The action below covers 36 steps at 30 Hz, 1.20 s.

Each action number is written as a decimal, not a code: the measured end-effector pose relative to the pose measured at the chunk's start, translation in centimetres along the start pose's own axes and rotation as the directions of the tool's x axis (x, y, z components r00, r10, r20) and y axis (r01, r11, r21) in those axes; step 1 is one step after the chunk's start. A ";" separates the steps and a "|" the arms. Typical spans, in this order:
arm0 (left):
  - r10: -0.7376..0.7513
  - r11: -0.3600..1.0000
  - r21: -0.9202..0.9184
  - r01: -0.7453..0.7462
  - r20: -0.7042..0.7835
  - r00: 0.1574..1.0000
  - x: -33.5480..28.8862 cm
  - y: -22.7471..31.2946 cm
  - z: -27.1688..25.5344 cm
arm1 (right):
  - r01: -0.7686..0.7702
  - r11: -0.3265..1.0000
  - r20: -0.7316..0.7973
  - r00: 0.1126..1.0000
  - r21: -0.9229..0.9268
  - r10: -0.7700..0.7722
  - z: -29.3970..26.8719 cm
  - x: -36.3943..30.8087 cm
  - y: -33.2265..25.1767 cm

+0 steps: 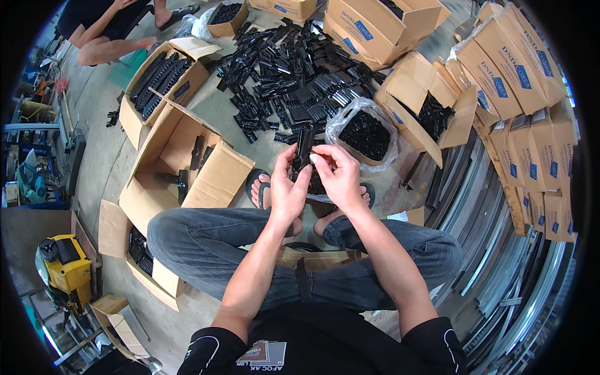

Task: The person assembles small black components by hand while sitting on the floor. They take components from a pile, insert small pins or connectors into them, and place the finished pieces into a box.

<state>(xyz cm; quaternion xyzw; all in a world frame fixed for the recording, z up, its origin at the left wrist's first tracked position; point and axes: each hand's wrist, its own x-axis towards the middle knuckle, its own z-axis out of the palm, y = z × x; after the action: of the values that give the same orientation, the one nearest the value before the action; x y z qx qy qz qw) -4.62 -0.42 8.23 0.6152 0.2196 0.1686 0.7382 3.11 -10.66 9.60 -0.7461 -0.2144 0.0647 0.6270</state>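
Observation:
In front of my shins, a dark, glossy, elongated black part (304, 145) stands roughly upright between my hands. My left hand (289, 190) is closed round its lower portion, fingers on one side and thumb on the other. My right hand (339, 175) meets the part's right edge with thumb and forefinger pinched together; whatever lies between those fingertips is too small to make out. Beneath the hands sits an opened bag of small dark pieces (317, 184), partly hidden. Just to the right, a clear plastic bag (390, 150) holds many small black pieces (362, 136).
A big heap of black parts (294, 69) covers the floor ahead. Open cartons stand left (147, 187) and right (406, 94), some holding black parts. Stacked boxes (512, 69) and long metal profiles (500, 281) line the right. Another person's leg (100, 50) shows far left.

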 end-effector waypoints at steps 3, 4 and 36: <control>-0.006 1.000 -0.009 0.006 0.003 1.000 0.0 0.0 0.0 | -0.002 1.000 -0.013 1.000 -0.001 0.002 0.2 -0.1 0.0; -0.006 1.000 -0.009 0.006 0.003 1.000 0.0 0.0 0.0 | -0.008 1.000 -0.017 1.000 -0.026 0.007 0.3 -0.2 0.1; 0.059 0.995 0.076 -0.057 -0.012 0.998 -0.4 -0.2 0.6 | 0.030 0.939 0.165 0.986 -0.344 0.029 -0.9 0.4 0.1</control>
<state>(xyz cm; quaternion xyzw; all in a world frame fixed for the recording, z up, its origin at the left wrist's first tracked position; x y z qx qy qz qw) -4.65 -1.16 8.16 0.6477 0.2133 0.1860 0.7074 3.84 -11.34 9.74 -0.8363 -0.2745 0.0887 0.4663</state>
